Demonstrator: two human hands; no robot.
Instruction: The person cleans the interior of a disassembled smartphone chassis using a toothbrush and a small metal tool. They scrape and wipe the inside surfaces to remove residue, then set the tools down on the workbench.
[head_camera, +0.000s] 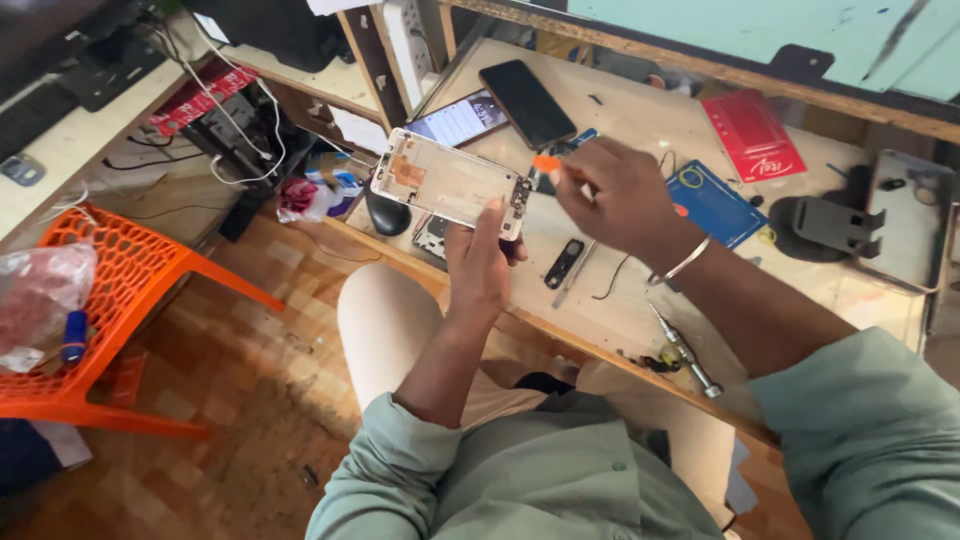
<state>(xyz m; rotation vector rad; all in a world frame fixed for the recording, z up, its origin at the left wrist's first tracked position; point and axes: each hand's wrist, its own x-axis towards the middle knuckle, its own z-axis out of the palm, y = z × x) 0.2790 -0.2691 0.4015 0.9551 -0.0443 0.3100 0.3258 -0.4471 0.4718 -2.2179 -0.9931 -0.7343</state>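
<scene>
The left hand (480, 262) grips one short end of an opened, pale metal phone frame with its inner parts bared (447, 183), fingers wrapped round its edge, holding it tilted in the air over the near edge of the light wooden workbench (620, 310). The right hand (612, 195) pinches a small orange-handled tool (548, 163), its tip at the frame's upper corner; a metal bangle sits on that wrist. Open air lies below the frame, above the person's lap, with free floor to the left as far as the orange plastic chair (130, 270). On the bench behind, a dark phone (527, 103) and a lit phone (460, 120) lie side by side, a blue flat packet (712, 203) and a red card (752, 135) further right. A metal screwdriver (685, 352) rests close to the bench's near edge. The tool's tip is too small to make out, and the black mouse-like shape (388, 215) under the frame is partly hidden.
</scene>
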